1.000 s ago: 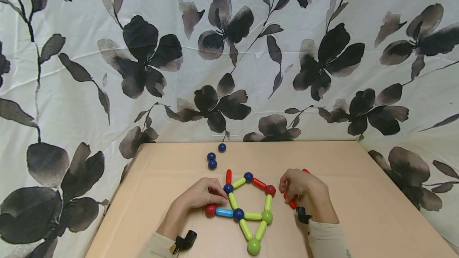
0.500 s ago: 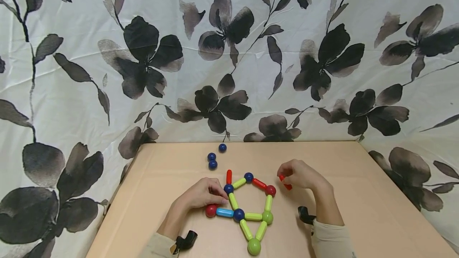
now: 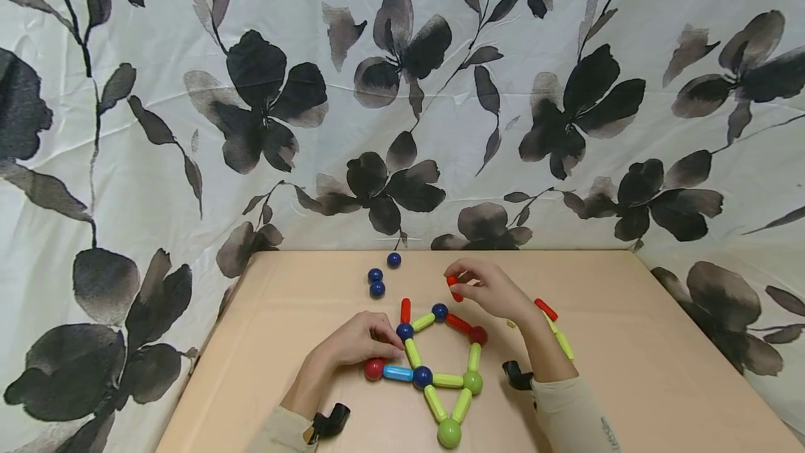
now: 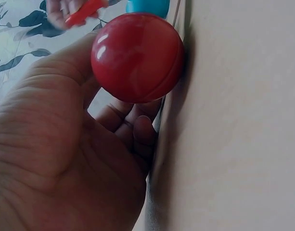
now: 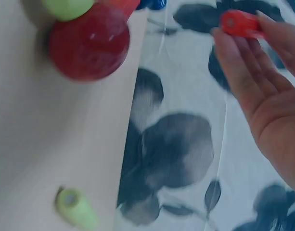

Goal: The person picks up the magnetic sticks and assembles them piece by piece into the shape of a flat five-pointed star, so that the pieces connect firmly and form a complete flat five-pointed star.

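Note:
My right hand (image 3: 490,289) pinches a short red magnetic rod (image 3: 454,288) between thumb and fingertips, above the table behind the dark blue ball (image 3: 440,312). In the right wrist view, the red rod (image 5: 243,24) sticks out of the fingertips. My left hand (image 3: 355,340) rests at the left of a flat figure of magnetic rods and balls. Its fingertips lie beside a yellow-green rod (image 3: 412,353), with nothing visibly gripped. A red ball (image 4: 137,57) hides those fingertips in the left wrist view. A blue rod (image 3: 398,373) joins that ball to a dark blue ball (image 3: 423,377).
Several dark blue balls (image 3: 376,289) lie loose at the back of the table (image 3: 302,299). Right of the figure lie a loose red rod (image 3: 546,310) and yellow-green rods (image 3: 564,344), partly behind the right arm. A flowered cloth (image 3: 478,110) hangs behind the table.
My right hand has picked up a red rod at the right and carried it left and back, above the far side of the figure. The left hand has stayed in place.

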`<action>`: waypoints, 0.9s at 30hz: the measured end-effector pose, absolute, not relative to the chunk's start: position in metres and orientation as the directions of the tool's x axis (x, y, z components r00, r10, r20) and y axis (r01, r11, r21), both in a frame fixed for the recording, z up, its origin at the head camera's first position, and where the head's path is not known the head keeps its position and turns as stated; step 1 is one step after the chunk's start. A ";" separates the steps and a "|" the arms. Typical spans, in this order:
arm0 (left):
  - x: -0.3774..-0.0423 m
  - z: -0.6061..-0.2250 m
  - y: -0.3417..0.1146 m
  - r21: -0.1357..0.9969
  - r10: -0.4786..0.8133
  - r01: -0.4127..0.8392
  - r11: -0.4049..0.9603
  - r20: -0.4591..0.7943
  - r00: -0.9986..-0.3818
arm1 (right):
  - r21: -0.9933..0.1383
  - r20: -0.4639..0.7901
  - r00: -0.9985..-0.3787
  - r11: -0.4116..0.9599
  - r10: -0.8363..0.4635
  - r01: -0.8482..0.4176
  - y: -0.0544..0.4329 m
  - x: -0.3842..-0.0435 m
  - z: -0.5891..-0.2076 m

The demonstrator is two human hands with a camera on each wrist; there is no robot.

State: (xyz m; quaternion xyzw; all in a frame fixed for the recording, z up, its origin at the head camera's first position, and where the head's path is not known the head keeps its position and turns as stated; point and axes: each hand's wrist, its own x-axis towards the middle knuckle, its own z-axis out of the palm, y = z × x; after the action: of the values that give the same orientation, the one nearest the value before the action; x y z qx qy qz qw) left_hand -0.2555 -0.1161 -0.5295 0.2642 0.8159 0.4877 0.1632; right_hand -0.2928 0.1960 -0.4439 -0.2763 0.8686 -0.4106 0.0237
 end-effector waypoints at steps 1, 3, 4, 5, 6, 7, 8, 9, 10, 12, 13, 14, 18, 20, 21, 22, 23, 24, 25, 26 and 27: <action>-0.255 -0.530 -0.116 0.885 0.588 0.267 0.383 -0.011 -0.809 | -0.734 0.193 -0.841 0.494 -0.506 -0.465 0.191 -0.296 -0.442; -0.255 -0.530 -0.117 0.888 0.585 0.256 0.383 -0.018 -0.811 | -0.732 0.194 -0.836 0.491 -0.514 -0.472 0.181 -0.302 -0.442; -0.255 -0.530 -0.117 0.889 0.584 0.251 0.383 -0.023 -0.812 | -0.722 0.188 -0.833 0.502 -0.520 -0.476 0.176 -0.306 -0.444; -0.255 -0.530 -0.117 0.889 0.584 0.248 0.385 -0.027 -0.812 | -0.708 0.177 -0.829 0.517 -0.530 -0.481 0.172 -0.310 -0.446; -0.255 -0.530 -0.117 0.888 0.584 0.247 0.388 -0.030 -0.811 | -0.695 0.160 -0.826 0.533 -0.540 -0.483 0.168 -0.314 -0.449; -0.255 -0.531 -0.117 0.888 0.584 0.245 0.390 -0.033 -0.811 | -0.679 0.147 -0.819 0.545 -0.555 -0.491 0.164 -0.318 -0.452; -0.255 -0.531 -0.117 0.887 0.584 0.244 0.392 -0.035 -0.811 | -0.666 0.125 -0.813 0.559 -0.569 -0.494 0.162 -0.322 -0.455; -0.255 -0.531 -0.117 0.886 0.585 0.244 0.394 -0.037 -0.810 | -0.657 0.102 -0.806 0.569 -0.583 -0.495 0.159 -0.325 -0.458; -0.255 -0.531 -0.116 0.884 0.585 0.246 0.396 -0.036 -0.810 | -0.649 0.078 -0.800 0.578 -0.595 -0.494 0.156 -0.328 -0.462; -0.255 -0.531 -0.116 0.883 0.587 0.251 0.397 -0.034 -0.809 | -0.644 0.026 -0.797 0.599 -0.604 -0.475 0.153 -0.333 -0.466; -0.256 -0.530 -0.115 0.882 0.587 0.253 0.399 -0.033 -0.809 | -0.642 0.002 -0.797 0.610 -0.605 -0.464 0.151 -0.335 -0.469; -0.256 -0.530 -0.115 0.881 0.587 0.254 0.399 -0.033 -0.809 | -0.642 -0.023 -0.800 0.622 -0.600 -0.448 0.150 -0.336 -0.470; -0.257 -0.528 -0.115 0.880 0.590 0.258 0.400 -0.032 -0.807 | -0.644 -0.071 -0.800 0.640 -0.596 -0.420 0.146 -0.340 -0.473; -0.257 -0.527 -0.115 0.879 0.589 0.256 0.401 -0.033 -0.807 | -0.644 -0.085 -0.791 0.639 -0.606 -0.421 0.144 -0.341 -0.473; -0.257 -0.527 -0.115 0.879 0.588 0.257 0.402 -0.032 -0.808 | -0.644 -0.092 -0.785 0.638 -0.613 -0.423 0.143 -0.341 -0.473; -0.257 -0.527 -0.115 0.878 0.586 0.256 0.403 -0.033 -0.809 | -0.644 -0.098 -0.776 0.634 -0.623 -0.427 0.141 -0.342 -0.474; -0.256 -0.528 -0.116 0.878 0.585 0.257 0.405 -0.032 -0.811 | -0.646 -0.105 -0.768 0.631 -0.631 -0.430 0.140 -0.342 -0.475; -0.256 -0.528 -0.116 0.877 0.583 0.258 0.406 -0.031 -0.812 | -0.648 -0.114 -0.763 0.630 -0.636 -0.428 0.138 -0.342 -0.476; -0.256 -0.528 -0.116 0.876 0.581 0.258 0.408 -0.031 -0.813 | -0.648 -0.121 -0.758 0.630 -0.641 -0.429 0.137 -0.342 -0.477; -0.256 -0.529 -0.117 0.875 0.580 0.259 0.408 -0.030 -0.814 | -0.650 -0.125 -0.755 0.628 -0.644 -0.428 0.135 -0.342 -0.478; -0.256 -0.529 -0.117 0.876 0.579 0.258 0.407 -0.029 -0.815 | -0.654 -0.130 -0.754 0.627 -0.644 -0.423 0.134 -0.342 -0.479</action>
State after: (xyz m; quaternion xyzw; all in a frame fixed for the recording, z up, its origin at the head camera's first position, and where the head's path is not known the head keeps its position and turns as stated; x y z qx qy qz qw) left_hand -0.2558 -0.1170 -0.5288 0.2547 0.8219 0.4814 0.1666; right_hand -0.3420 0.1342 -0.4788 -0.3018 0.8840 -0.3088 0.1792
